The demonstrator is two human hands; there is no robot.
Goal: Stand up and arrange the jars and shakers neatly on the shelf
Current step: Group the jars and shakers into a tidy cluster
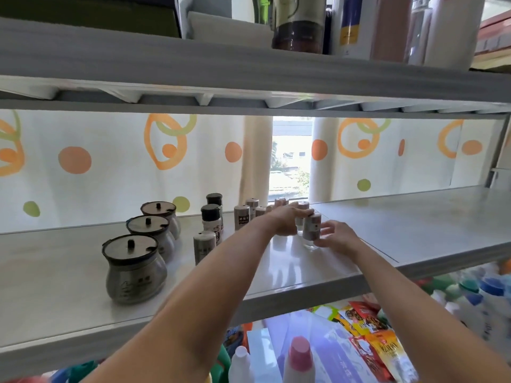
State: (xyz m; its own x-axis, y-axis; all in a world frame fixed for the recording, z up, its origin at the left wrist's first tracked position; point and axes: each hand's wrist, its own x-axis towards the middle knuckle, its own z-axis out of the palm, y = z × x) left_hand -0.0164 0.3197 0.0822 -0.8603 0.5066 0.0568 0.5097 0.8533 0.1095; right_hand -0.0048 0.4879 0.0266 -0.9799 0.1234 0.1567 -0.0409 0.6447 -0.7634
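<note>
Shelf (pixel 414 225), middle tier, pale and glossy, carries all task items. Clock directions below take the held shaker as dial centre, with 12 o'clock pointing away toward the curtain.

Held shaker (pixel 312 230): upright, grey label, clear glass base, standing on the shelf surface.

Right hand (pixel 336 236): enters from 5 o'clock. Thumb and curled fingers close on the lower body of the held shaker.

Left hand (pixel 284 221): enters from 7 o'clock and lies at 10 o'clock of the held shaker. Its fingers stretch across a second shaker (pixel 302 217) standing just behind. Whether this hand is clamped on the second shaker or only resting against it cannot be told.

Rear shakers (pixel 241 221): several grey-capped units, all upright, in a loose cluster at 10 to 11 o'clock, partly hidden by the left hand.

Black-capped shakers (pixel 211 219): two, upright, one behind the other, at 9 o'clock beyond the cluster.

Front shaker (pixel 204 246): grey, upright, at 8 o'clock, lower part hidden by the left forearm.

Jars (pixel 134 269): three round-bodied units with dark knobbed lids, upright, in a diagonal row farther out at 8 to 9 o'clock, each just beside the next.

Curtain (pixel 110 161): white with orange and green circles, at 12 o'clock behind the shelf, parted over a window gap (pixel 290 161).

Upper shelf (pixel 166 64): holds bottles and boxes.

Packets (pixel 370 327) and capped bottles lie on the tier below, at 6 o'clock.
</note>
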